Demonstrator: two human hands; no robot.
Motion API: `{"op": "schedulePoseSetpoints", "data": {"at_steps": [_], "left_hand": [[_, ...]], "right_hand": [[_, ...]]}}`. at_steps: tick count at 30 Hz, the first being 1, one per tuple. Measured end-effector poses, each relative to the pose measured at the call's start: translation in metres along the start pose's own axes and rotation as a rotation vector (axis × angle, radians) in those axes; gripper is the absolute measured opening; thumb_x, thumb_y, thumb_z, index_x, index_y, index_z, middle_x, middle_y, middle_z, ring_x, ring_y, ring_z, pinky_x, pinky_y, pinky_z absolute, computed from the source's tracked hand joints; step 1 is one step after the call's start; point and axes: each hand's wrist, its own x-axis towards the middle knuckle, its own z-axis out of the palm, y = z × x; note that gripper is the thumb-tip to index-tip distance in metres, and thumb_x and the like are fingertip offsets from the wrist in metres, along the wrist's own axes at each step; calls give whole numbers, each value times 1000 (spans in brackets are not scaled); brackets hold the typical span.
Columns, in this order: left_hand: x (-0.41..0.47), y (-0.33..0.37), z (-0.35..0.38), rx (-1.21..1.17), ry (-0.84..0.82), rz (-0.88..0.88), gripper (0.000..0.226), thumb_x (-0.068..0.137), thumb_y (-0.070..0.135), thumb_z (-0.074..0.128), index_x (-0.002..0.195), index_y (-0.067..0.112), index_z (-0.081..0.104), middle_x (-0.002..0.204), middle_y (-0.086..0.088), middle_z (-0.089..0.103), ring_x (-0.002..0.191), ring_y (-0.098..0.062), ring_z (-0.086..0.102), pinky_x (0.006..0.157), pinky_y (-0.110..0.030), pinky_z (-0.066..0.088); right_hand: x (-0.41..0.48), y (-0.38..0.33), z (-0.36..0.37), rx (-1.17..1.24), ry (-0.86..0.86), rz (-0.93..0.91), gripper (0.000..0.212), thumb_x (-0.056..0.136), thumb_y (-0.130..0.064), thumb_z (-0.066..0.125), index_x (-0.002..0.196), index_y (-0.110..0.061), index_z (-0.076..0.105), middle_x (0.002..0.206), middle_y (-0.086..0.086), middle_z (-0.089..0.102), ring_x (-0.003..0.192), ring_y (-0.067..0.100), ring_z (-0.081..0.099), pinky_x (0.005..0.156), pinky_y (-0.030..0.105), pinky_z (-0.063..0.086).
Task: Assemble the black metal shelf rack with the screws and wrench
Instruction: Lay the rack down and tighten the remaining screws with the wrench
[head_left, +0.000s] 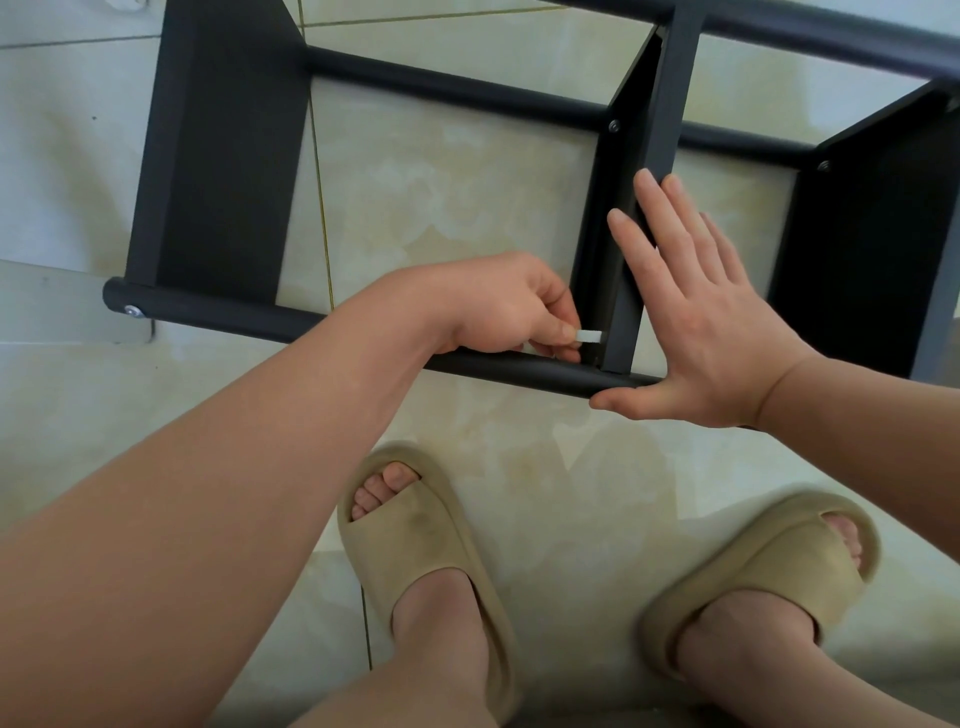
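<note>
1. The left hand's fingertips (563, 332) are pinching the short pale end of the wrench (590, 336). Its tip is pointing into the joint where the middle panel (652, 130) is meeting the near tube (260, 318).
2. The left hand (498, 306) is curling closed around the tool. The screw at this joint is hidden behind the panel edge, so its seating cannot be confirmed.
3. The right hand (701, 322) is lying flat and open. Its straight fingers (657, 208) are pressing against the middle panel, and the thumb is resting on the near tube.
4. The black metal shelf rack (218, 166) is lying on its side on the tiled floor (441, 208), just ahead of the person's 2 slippers (415, 519).

Progress:
- 3 panels are sitting between the near tube and the far tube (441, 88).
- 3 screw heads are showing: 1 at the near tube's left end (133, 310) and 2 at the far tube (614, 125) (823, 166).
- The frame appears largely joined. The middle panel's near joint is the step in hand.
- The right panel's near joint is lying behind the right forearm, so its status cannot be determined.
</note>
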Motion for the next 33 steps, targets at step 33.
{"op": "schedulePoseSetpoints", "data": {"at_steps": [33], "left_hand": [[-27,119,15,565,526,159,12,96,27,60,87,24,67,83,7,64,75,-13,58,60,-26,41]], "right_hand": [[-82,52,-94,58,-211,306,97,81,-84,24,161,-36,-3,170,-7,1,156,13,0,126,44,3]]}}
